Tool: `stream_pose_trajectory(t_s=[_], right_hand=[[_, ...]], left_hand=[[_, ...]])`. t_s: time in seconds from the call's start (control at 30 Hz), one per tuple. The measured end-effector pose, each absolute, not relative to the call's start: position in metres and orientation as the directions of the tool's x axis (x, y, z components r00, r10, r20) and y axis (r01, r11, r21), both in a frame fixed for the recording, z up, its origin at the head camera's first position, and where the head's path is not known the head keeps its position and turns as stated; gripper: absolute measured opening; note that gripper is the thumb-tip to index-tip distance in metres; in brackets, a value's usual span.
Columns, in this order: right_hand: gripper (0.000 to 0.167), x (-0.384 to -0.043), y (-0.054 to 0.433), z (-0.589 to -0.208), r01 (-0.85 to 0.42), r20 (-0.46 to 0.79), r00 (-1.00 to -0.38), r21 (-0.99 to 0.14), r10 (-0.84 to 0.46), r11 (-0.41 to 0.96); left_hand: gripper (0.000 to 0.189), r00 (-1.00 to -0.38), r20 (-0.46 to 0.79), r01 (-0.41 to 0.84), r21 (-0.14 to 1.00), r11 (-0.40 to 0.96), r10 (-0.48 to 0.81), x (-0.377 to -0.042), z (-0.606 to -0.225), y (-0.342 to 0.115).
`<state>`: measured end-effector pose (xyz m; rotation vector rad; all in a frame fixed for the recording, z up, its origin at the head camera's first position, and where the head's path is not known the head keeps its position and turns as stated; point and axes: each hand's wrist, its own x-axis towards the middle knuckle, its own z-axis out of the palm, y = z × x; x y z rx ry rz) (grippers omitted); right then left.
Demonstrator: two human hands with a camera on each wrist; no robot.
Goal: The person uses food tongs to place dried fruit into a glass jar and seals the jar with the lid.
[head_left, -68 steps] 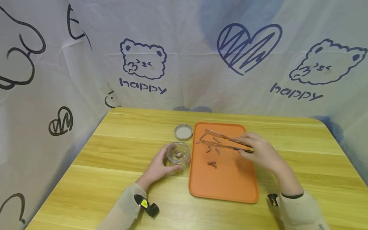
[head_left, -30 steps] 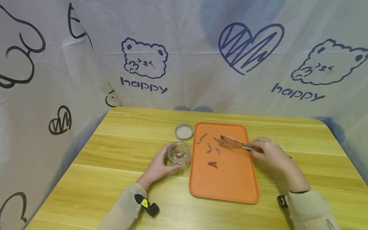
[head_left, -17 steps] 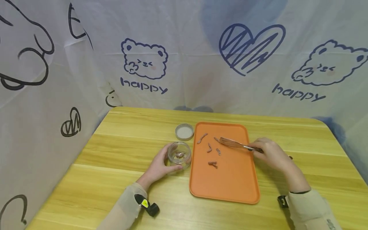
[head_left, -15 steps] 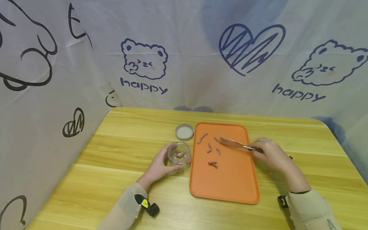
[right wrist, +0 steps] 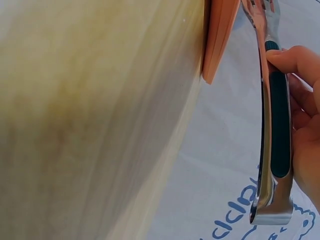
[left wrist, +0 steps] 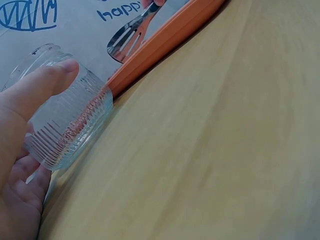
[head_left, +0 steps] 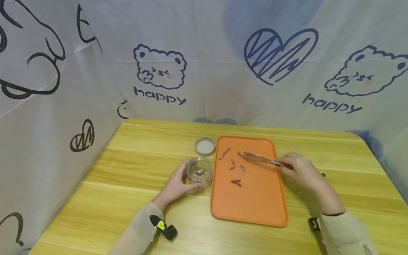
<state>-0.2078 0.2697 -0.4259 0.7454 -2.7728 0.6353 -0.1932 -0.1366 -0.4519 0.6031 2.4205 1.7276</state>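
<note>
My left hand (head_left: 175, 184) curls around a clear glass jar (head_left: 204, 181) on the table, left of the orange tray (head_left: 250, 210). A small shiny brown piece (head_left: 199, 171) shows at the jar's bottom. In the left wrist view the thumb lies across the upper side of the jar (left wrist: 82, 100). My right hand (head_left: 301, 171) grips metal tongs (head_left: 258, 158) with slotted ends and dark grips (right wrist: 280, 125). The arms of the tongs are squeezed together, low over the tray, their tips right at a short reddish-brown strip (head_left: 240, 154).
Several more reddish-brown strips lie on the tray, among them a long one (head_left: 224, 153) and a forked-looking bit (head_left: 236, 182). A round lid (head_left: 205, 146) with a silver rim lies behind the jar. A white printed curtain (head_left: 204, 88) hangs behind the wooden table (head_left: 111, 198).
The right hand has drawn right with the tongs, and their widely spread arms have come together at the short strip. The left hand and jar have stayed in place.
</note>
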Motion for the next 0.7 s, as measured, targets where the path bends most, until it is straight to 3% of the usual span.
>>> stream_pose_trajectory(t_s=[0.43,0.7], right_hand=[[0.019,-0.200,0.266,-0.421,-0.533,0.352,-0.836,-0.346,-0.420,0.772],[0.023,-0.194,0.260,-0.412,-0.590,0.457,-0.775,-0.273,-0.437,0.760]], left_hand=[[0.083,-0.907,0.171,0.284,0.923,0.260,0.385,-0.191,-0.460,-0.137],[0.083,-0.908,0.178,0.289,0.922,0.257,0.380,-0.188,-0.464,-0.137]])
